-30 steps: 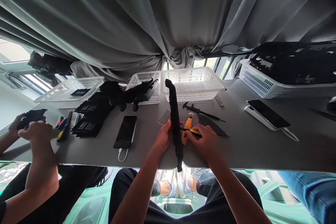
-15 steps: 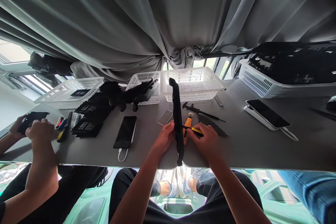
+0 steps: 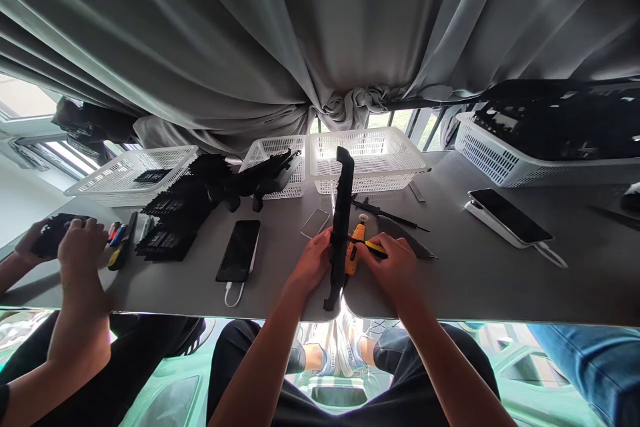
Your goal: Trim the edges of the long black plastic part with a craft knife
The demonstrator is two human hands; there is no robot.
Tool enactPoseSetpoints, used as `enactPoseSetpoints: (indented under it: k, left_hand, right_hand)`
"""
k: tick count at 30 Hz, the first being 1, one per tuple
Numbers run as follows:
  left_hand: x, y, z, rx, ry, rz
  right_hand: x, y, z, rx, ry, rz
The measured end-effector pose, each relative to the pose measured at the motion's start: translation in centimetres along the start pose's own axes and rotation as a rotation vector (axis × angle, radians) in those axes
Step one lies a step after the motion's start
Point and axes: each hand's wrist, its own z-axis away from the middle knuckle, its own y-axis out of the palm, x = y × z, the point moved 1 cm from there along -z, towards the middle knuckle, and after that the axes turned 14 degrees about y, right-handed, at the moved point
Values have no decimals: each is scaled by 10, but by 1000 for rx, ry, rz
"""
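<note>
My left hand [image 3: 314, 260] is closed around the middle of a long, narrow black plastic part [image 3: 342, 207], which stands nearly upright with its top leaning a little right. In my right hand [image 3: 395, 259] is a utility knife [image 3: 376, 250] with a yellow and black handle, its front end against or close to the part's right side. Behind the knife, an orange tool [image 3: 355, 248] with a pale round tip lies on the table. Black calipers [image 3: 385, 213] and a dark pointed flat piece [image 3: 407, 237] lie just beyond my right hand.
White baskets [image 3: 370, 180] line the back; the right one [image 3: 493, 160] is heaped with black parts. Stacked black parts [image 3: 175, 220] lie left of a phone [image 3: 239, 250]. Another phone [image 3: 510, 215] rests at right. At far left, a co-worker's hands [image 3: 83, 243] hold a black part.
The black part has tilted in my left hand: its top swung right and its bottom end left. My right hand with the knife stays about where it was.
</note>
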Motion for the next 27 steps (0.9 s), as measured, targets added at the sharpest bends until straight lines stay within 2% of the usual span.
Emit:
enactPoseSetpoints:
  k: [13, 27]
  left_hand:
    - [-1, 3, 0, -14, 14, -10]
    - [-5, 6, 2, 3, 7, -32]
  right_hand:
    - [1, 0, 1, -17, -56, -26]
    - [4, -2, 0, 7, -50, -28]
